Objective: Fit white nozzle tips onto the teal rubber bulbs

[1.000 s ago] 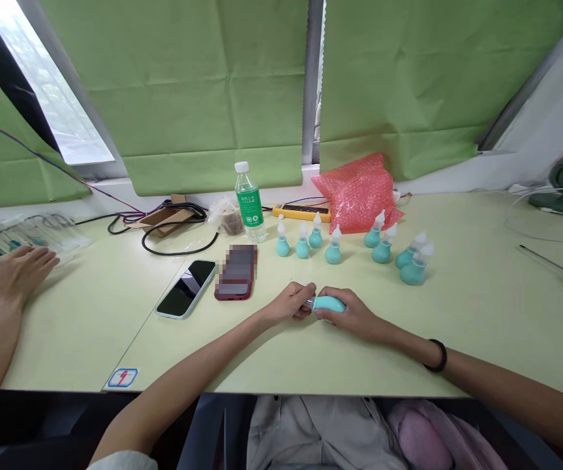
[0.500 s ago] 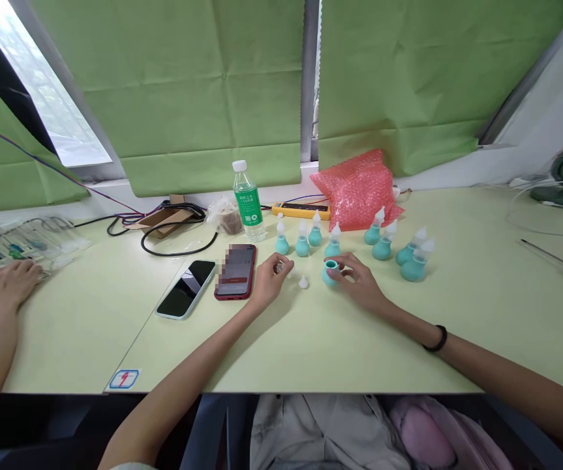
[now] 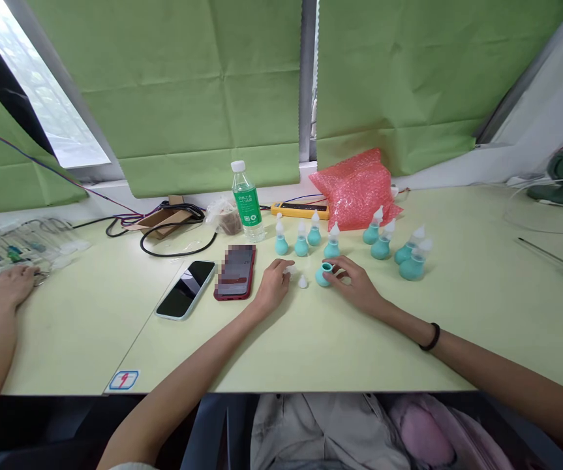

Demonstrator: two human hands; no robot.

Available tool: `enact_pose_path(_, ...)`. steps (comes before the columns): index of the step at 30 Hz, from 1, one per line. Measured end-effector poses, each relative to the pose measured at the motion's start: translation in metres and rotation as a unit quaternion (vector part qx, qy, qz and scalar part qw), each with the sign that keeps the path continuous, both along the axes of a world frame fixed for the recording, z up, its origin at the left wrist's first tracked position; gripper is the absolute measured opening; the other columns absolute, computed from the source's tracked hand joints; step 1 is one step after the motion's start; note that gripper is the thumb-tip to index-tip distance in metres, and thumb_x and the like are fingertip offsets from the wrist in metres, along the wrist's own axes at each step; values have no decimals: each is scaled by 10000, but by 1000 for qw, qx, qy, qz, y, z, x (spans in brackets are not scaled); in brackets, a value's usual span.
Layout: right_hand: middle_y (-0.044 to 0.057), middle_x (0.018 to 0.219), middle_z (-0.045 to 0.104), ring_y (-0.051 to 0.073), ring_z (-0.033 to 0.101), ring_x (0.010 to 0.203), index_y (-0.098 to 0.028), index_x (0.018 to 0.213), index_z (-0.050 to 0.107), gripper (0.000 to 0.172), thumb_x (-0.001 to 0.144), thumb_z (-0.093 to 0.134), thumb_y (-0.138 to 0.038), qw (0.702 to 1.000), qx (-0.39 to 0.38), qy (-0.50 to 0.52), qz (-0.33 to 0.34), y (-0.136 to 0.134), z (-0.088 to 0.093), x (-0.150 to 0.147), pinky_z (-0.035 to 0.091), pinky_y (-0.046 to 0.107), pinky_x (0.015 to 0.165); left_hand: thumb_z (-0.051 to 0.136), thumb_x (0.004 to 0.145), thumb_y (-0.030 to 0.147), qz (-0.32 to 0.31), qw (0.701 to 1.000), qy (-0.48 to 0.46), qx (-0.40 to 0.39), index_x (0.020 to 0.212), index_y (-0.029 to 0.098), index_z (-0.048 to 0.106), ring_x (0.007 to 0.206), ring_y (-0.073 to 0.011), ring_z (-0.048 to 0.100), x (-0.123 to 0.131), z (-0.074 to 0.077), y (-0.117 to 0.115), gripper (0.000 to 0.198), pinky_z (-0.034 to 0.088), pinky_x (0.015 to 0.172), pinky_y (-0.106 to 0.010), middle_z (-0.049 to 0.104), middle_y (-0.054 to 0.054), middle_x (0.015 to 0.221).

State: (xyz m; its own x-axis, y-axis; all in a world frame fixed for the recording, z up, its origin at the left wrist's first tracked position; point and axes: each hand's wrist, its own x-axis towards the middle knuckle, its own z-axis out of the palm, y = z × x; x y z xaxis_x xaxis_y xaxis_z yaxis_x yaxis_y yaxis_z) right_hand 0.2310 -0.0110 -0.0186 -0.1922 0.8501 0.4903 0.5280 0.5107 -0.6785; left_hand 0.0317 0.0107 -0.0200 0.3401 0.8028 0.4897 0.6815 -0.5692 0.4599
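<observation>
Apart from each other now, the two hands no longer share the turquoise piece they held lying sideways a second ago. The right hand (image 3: 357, 282) has its thumb and fingers closed lightly around the side of a turquoise bulb (image 3: 322, 277), which stands upright on the bench (image 3: 310, 352) with its round mouth uncovered. The left hand (image 3: 272, 286) is half curled, thumb and fingers about a small clear piece (image 3: 289, 269); the fingers partly hide it, so its grip is unclear. Between the hands, a little white tip (image 3: 303, 282) stands alone on the bench.

Just behind are eight more turquoise bulbs with clear, pointed tops: a left group of four (image 3: 301, 247) and a right group of four (image 3: 380, 248). Beyond them lies a pink bubble-wrap bag (image 3: 359, 192) beside a yellow power strip (image 3: 301, 210). A water bottle (image 3: 248, 207) stands behind a red-cased phone (image 3: 236, 274), with a pale-cased phone (image 3: 186, 290) alongside. At far left, a co-worker's hand (image 3: 10, 287) rests by clear bags.
</observation>
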Motion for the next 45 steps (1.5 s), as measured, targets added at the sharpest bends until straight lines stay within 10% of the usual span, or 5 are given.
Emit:
enact_pose_path(9, 53, 1009, 461, 165, 485, 826, -246, 1114, 396, 398, 736, 475, -340, 998, 43, -30, -28, 0, 0, 2, 450, 321, 696, 418, 731, 134, -4, 998, 61, -20, 1059, 159, 476, 889, -175, 520, 0, -4, 1, 333, 417, 767, -282, 553, -69, 1015)
enact_pose_path(19, 41, 1268, 197, 273, 150, 1184, -329, 1188, 341, 402, 806, 281, -437, 976, 59, -181, -105, 34, -4, 24, 218, 477, 907, 363, 788, 242, 18, 993, 108, -38, 1056, 181, 482, 903, -176, 517, 2, 2, -3, 299, 397, 780, -283, 572, -58, 993)
enact_pose_path(35, 80, 1088, 317, 235, 317, 1047, -240, 1202, 326, 513, 730, 446, -403, 966, 159, -79, -189, 24, 4, 21, 277, 435, 890, 347, 790, 236, 43, 998, 43, 4, 1023, 169, 498, 965, -190, 448, 3, 12, -8, 286, 380, 808, -326, 529, -70, 1036)
enact_pose_path(41, 93, 1001, 373, 227, 387, 1002, -207, 1041, 417, 410, 655, 533, -280, 971, 204, 32, -122, -8, 12, 1, 420, 365, 745, 348, 792, 287, 32, 996, -65, 52, 1002, 180, 485, 867, -154, 469, 2, 26, -19, 272, 390, 733, -271, 507, -68, 960)
enact_pose_path(45, 71, 949, 442, 194, 488, 862, -231, 847, 480, 239, 622, 475, -151, 979, 182, -68, 58, -28, 11, -7, 442, 330, 686, 354, 780, 339, -6, 995, -94, 23, 800, 155, 528, 626, -111, 454, 2, 33, -30, 253, 367, 589, -225, 522, -29, 698)
